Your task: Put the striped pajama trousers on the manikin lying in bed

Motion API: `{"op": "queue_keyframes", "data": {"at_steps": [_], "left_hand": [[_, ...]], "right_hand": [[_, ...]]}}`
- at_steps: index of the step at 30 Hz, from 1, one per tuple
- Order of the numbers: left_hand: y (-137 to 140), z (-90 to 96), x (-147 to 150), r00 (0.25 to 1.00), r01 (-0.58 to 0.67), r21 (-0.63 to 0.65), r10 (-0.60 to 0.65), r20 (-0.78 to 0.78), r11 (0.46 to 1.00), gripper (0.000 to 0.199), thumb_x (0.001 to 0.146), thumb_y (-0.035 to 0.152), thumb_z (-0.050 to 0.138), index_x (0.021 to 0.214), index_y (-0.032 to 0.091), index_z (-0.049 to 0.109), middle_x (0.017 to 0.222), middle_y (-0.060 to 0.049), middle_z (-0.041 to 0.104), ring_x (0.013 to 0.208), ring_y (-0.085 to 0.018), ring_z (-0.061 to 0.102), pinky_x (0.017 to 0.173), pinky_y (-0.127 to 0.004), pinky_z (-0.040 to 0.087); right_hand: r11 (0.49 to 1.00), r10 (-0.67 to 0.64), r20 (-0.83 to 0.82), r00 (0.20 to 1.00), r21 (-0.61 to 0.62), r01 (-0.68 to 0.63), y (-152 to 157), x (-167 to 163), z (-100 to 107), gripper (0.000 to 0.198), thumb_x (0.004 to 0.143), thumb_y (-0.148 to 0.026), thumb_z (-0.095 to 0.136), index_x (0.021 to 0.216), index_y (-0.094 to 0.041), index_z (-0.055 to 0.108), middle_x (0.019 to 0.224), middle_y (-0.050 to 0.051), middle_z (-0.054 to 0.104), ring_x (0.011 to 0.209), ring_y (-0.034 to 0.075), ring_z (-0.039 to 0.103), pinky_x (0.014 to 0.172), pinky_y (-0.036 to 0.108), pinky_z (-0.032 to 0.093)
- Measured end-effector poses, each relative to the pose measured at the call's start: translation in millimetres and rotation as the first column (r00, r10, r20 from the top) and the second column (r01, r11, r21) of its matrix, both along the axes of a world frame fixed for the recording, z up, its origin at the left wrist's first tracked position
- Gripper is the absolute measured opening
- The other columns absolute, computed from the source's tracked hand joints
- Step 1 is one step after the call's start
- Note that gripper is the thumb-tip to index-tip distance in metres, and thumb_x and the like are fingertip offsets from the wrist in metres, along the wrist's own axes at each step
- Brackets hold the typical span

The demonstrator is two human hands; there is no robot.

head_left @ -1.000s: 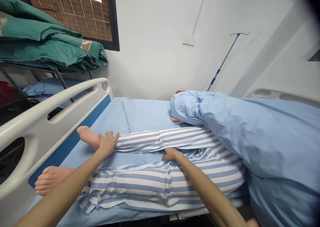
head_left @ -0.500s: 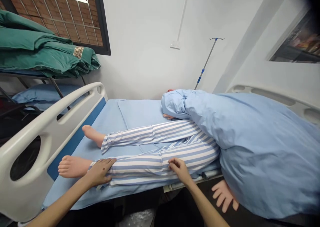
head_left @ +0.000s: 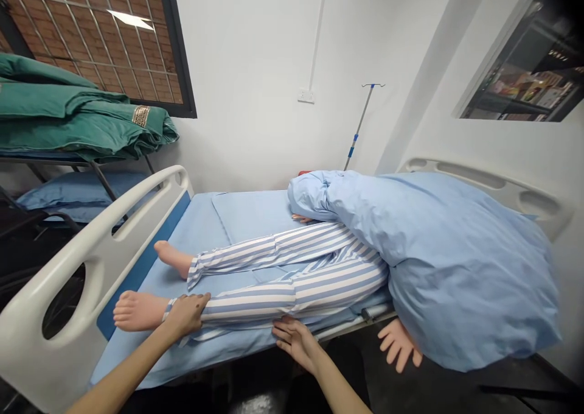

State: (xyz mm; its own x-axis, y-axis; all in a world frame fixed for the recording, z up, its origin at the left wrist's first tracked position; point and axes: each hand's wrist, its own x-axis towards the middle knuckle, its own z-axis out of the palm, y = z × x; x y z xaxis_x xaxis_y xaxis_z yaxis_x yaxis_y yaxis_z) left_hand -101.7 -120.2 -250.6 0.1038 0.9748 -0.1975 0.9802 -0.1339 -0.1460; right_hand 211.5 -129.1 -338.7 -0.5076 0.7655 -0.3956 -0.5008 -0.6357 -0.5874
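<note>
Far L: folded green fabric (head_left: 86, 125) on a metal-framed rack, barred window (head_left: 104, 42) above/behind it. Then white footboard (head_left: 98, 237) w/ blue inner panel, at L end of the blue-sheeted bed (head_left: 255, 210).

Just R of footboard, two bare feet: near foot (head_left: 139, 310), far foot (head_left: 171, 257), both sticking out of blue/white striped trousers (head_left: 319, 291). Trousers = on legs of a figure lying lengthwise on bed, legs slightly apart, feet to L.

L hand (head_left: 187, 313) lies over lower end of near trouser leg, just R of near foot, back of hand up, fingers across the top; grip: can't tell if squeezing (thumb side mostly hidden).

R hand (head_left: 295, 340) at near side of same leg, approx. knee level, by the mattress edge; grip: fingers loosely spread, palm partly up, nothing seen in it. Contact w/ leg unclear.

Farther R: thick blue cover (head_left: 456, 262) over figure's upper body. Figure's far hand (head_left: 301, 218) peeks out at cover's L edge; near hand (head_left: 400, 344) hangs past near bed side, fingers apart. Drip stand (head_left: 360, 122) behind bed, far side. Headboard (head_left: 520, 198) at R end.
</note>
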Motion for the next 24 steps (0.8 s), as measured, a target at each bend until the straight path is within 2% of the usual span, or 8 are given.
{"op": "queue_keyframes", "data": {"at_steps": [5,8,11,13,17,20,24], "left_hand": [[3.1,45.2,3.1,0.999,0.002,0.022,-0.001,-0.038,1.0,0.039,0.061,0.016,0.039,0.098,0.021,0.049,0.091,-0.008,0.061,0.08,-0.026,0.056,0.067,-0.039,0.038],[2.2,68.3,8.7,0.999,0.004,0.027,-0.003,-0.05,1.0,0.037,0.06,0.016,0.04,0.095,0.021,0.049,0.089,-0.009,0.061,0.078,-0.026,0.056,0.066,-0.039,0.039],[-1.4,79.3,14.6,0.997,-0.006,0.029,0.008,-0.072,1.0,0.039,0.059,0.016,0.041,0.097,0.021,0.05,0.086,-0.01,0.061,0.076,-0.026,0.056,0.066,-0.039,0.039],[-3.9,81.5,17.3,0.997,-0.017,0.024,0.019,-0.08,1.0,0.039,0.059,0.017,0.042,0.097,0.021,0.05,0.085,-0.01,0.061,0.075,-0.026,0.056,0.066,-0.039,0.039],[-6.5,79.1,18.6,0.996,-0.027,0.038,0.03,-0.087,0.999,0.038,0.059,0.017,0.042,0.096,0.021,0.05,0.086,-0.009,0.061,0.075,-0.026,0.056,0.066,-0.039,0.039],[-6.2,71.2,16.4,0.996,-0.022,0.044,0.026,-0.085,0.999,0.039,0.059,0.017,0.042,0.096,0.021,0.05,0.088,-0.008,0.061,0.078,-0.026,0.056,0.067,-0.039,0.038],[-2.3,52.6,11.9,0.995,-0.07,0.076,0.075,-0.068,0.995,0.048,0.058,0.017,0.043,0.105,0.023,0.047,0.095,-0.007,0.06,0.086,-0.026,0.055,0.07,-0.037,0.038]], "right_hand": [[0.983,0.18,0.094,0.979,0.005,-0.181,-8.5,-6.1,-17.2,0.027,0.059,-0.02,0.056,0.085,-0.013,0.054,0.087,0.01,0.062,0.078,0.021,0.06,0.071,0.032,0.04],[0.988,0.141,0.026,0.99,0.055,-0.142,1.4,-10.9,-7.7,0.027,0.061,-0.02,0.054,0.086,-0.012,0.055,0.088,0.012,0.061,0.083,0.021,0.058,0.074,0.033,0.039],[0.994,0.05,-0.091,0.995,0.098,-0.041,20.5,-8.0,8.2,0.018,0.059,-0.017,0.053,0.076,-0.014,0.056,0.091,0.009,0.06,0.089,0.021,0.055,0.078,0.035,0.038],[0.993,-0.042,-0.13,0.991,0.106,0.056,32.4,-1.1,12.5,0.012,0.056,-0.013,0.05,0.067,-0.016,0.055,0.085,0.005,0.061,0.09,0.02,0.053,0.082,0.037,0.037],[0.959,-0.224,-0.153,0.963,0.143,0.245,45.0,16.3,7.3,0.02,0.051,-0.009,0.042,0.063,-0.019,0.054,0.077,0.001,0.061,0.087,0.019,0.052,0.084,0.039,0.037],[0.954,-0.231,-0.166,0.959,0.155,0.256,45.9,24.2,7.1,0.021,0.049,-0.01,0.04,0.061,-0.021,0.055,0.079,0.0,0.061,0.09,0.019,0.051,0.086,0.041,0.036],[0.962,-0.187,-0.281,0.941,0.143,0.234,44.0,29.9,22.5,0.019,0.051,-0.011,0.042,0.058,-0.021,0.055,0.079,0.0,0.061,0.092,0.02,0.05,0.085,0.043,0.035]]}}
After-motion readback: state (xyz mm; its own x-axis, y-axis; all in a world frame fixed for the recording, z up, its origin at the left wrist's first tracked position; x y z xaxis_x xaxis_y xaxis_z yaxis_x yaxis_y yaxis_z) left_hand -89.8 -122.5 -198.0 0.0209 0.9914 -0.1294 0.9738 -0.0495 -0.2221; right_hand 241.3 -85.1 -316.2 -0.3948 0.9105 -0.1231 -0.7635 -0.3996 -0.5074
